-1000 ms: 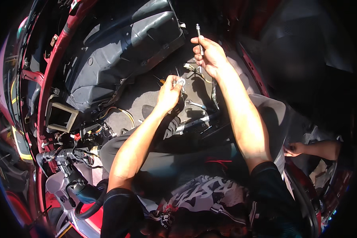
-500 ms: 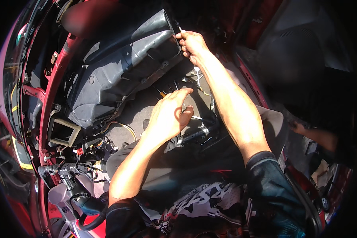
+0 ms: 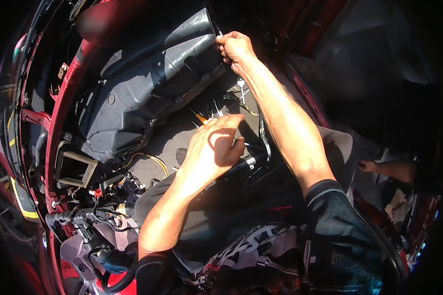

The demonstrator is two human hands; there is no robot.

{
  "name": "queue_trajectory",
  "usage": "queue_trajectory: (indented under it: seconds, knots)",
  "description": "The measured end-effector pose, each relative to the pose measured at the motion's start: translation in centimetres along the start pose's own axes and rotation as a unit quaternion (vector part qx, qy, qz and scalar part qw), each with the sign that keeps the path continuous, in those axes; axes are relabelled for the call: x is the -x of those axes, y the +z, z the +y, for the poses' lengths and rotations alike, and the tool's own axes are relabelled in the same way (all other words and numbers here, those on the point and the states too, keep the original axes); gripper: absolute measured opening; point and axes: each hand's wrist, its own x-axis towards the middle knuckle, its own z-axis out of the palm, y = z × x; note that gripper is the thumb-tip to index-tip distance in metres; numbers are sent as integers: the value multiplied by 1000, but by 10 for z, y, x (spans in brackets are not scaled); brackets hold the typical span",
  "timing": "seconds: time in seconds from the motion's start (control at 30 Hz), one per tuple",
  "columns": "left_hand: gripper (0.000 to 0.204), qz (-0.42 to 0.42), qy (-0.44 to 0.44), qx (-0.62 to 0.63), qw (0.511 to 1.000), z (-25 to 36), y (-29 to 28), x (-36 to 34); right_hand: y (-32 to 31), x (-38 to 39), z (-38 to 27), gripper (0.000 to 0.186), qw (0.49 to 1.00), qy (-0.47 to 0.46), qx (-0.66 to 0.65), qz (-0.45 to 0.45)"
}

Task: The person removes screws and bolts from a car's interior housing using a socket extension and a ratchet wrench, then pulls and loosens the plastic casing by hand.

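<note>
A large black molded plastic housing [image 3: 133,93] lies slantwise ahead of me in a stripped car interior. At its upper right corner my right hand [image 3: 237,50] is closed, pinching a thin, light-coloured tool [image 3: 219,35] whose tip is lost in shadow. My left hand [image 3: 212,142] hovers lower down, fingers stretched forward, the thumb apart, and nothing shows in it. Just beyond its fingers, on the floor, lie an orange-handled tool [image 3: 201,118] and several thin tools. A white-ended slender piece [image 3: 240,84] is beneath my right wrist.
A red metal frame bar [image 3: 66,101] runs along the left. Below it are a square duct opening [image 3: 77,166], loose wiring [image 3: 96,194] and a steering column [image 3: 103,253]. Another person's hand [image 3: 365,165] reaches in from the right. Yellow wires [image 3: 155,160] cross the floor.
My right hand has shifted slightly up and left at the housing's corner, still gripping the tool. My left hand has moved a little right and down, uncovering more of the orange-handled tool.
</note>
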Motion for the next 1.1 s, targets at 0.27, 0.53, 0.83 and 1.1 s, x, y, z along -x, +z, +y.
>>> queue_trajectory:
  seconds: [0.27,0.53,0.83,1.1]
  knots:
    - [42,3,6,-3,1000,1,0,3,9,-2,1,26,990,40,-132,34]
    - [45,-63,-17,-33,997,-3,-2,6,16,-7,-12,16,992,-6,-92,91]
    - [47,-78,4,-57,995,-6,7,12,5,-23,-11,24,995,50,-48,69]
    - [46,-70,7,-42,997,-2,0,10,-5,-32,-24,14,999,46,25,9]
